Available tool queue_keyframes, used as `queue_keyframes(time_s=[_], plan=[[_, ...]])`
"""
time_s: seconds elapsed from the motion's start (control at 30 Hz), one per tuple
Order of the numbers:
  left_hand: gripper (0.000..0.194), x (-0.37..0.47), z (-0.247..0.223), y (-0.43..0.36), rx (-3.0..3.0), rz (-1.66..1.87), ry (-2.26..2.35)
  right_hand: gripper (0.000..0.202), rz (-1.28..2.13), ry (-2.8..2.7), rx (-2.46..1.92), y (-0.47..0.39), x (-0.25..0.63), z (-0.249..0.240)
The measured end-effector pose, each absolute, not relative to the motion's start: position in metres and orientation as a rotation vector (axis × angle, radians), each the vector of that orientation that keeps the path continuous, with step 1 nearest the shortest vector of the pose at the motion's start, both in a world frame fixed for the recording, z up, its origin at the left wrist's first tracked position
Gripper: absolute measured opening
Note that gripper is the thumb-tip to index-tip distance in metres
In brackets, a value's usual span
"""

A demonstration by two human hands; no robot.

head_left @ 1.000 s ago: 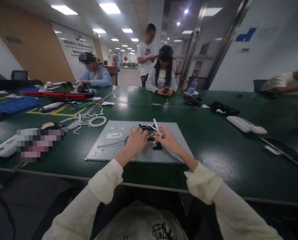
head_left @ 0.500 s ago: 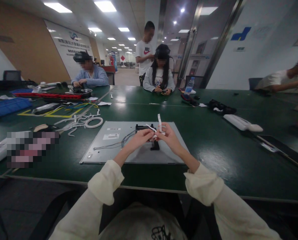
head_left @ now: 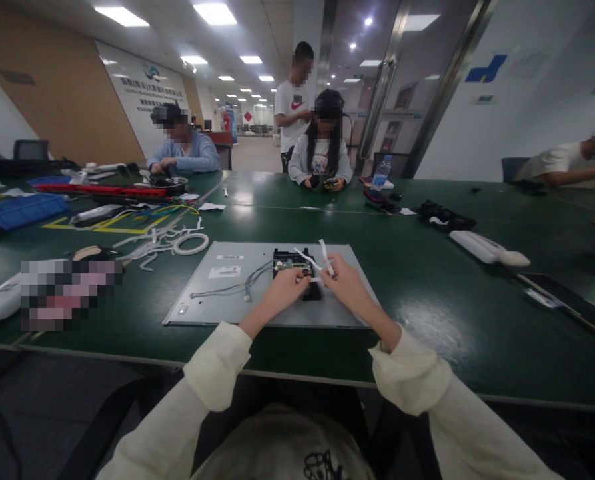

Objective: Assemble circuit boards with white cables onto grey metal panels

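Your right hand (head_left: 346, 280) pinches white strips (head_left: 325, 251) between thumb and fingers, one of them standing up past your fingertips and another slanting away to their left. Your left hand (head_left: 283, 291) has thumb and forefinger drawn together beside a short white piece (head_left: 316, 280) bridging the gap to your right fingers; whether they grip it, you cannot tell from here. Just beyond your left fingertips lies the green circuit board (head_left: 286, 265), in a black bracket (head_left: 279, 254). Left of your left fingers, grey cables (head_left: 226, 291) trail over the metal panel (head_left: 190, 311) beneath both hands. Farther out to the left, past the panel's edge, a white cable coil (head_left: 190, 252) rests on the green table (head_left: 427, 300).
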State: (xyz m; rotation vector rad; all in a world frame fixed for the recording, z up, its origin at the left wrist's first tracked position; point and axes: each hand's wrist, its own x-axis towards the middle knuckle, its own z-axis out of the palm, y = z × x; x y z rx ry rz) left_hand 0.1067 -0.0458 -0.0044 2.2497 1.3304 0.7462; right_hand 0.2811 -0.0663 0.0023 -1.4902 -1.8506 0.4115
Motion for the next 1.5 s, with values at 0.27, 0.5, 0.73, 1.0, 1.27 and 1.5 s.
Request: queue_keyframes(time_s=[0.27, 0.5, 0.73, 1.0, 1.27, 1.5], plan=[[0.028, 0.114, -0.007, -0.055, 2.390, 0.571, 1.556, 0.023, 0.443, -1.868, -1.577, -0.070, 0.281, 0.000], [0.029, 0.120, -0.007, -0.060, 2.453, 0.473, 1.641, 0.023, 0.337, -1.935, -1.612, -0.072, 0.277, -0.002], [0.027, 0.115, -0.007, -0.059, 2.464, 0.541, 1.559, 0.023, 0.345, -1.911, -1.612, -0.073, 0.277, 0.001], [0.026, 0.115, -0.010, -0.055, 2.467, 0.533, 1.603, 0.023, 0.231, -2.011, -1.654, -0.069, 0.276, -0.009], [0.023, 0.116, -0.010, -0.054, 2.459, 0.447, 1.651, 0.022, 0.027, -2.112, -1.835, -0.072, 0.266, -0.012], [0.023, 0.112, 0.001, -0.059, 2.472, 0.285, 1.738, 0.028, -0.158, -2.111, -1.981, -0.076, 0.271, -0.003]])
